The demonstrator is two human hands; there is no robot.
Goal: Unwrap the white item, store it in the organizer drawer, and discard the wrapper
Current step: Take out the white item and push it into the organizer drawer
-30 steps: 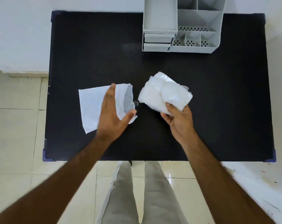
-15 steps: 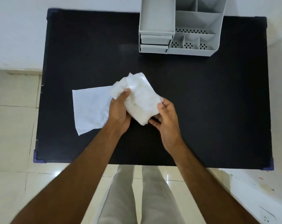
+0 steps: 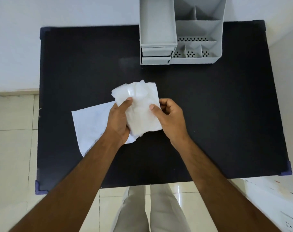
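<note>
I hold the white folded item [image 3: 140,111] above the middle of the black table [image 3: 209,123] with both hands. My left hand [image 3: 118,121] grips its left side, thumb on top. My right hand [image 3: 170,118] pinches its right edge. The flat white wrapper [image 3: 90,126] lies on the table to the left, partly under my left hand and forearm. The grey organizer [image 3: 181,34] stands at the table's far edge, and its two small drawers [image 3: 156,56] at the lower left are closed.
A white wall runs behind the table. Tiled floor lies to the left and below, and my legs show under the near edge. The table's corners have blue caps [image 3: 39,187].
My left hand left the wrapper and joined the right on the white item, which moved left to the table's centre. The view has shifted a little.
</note>
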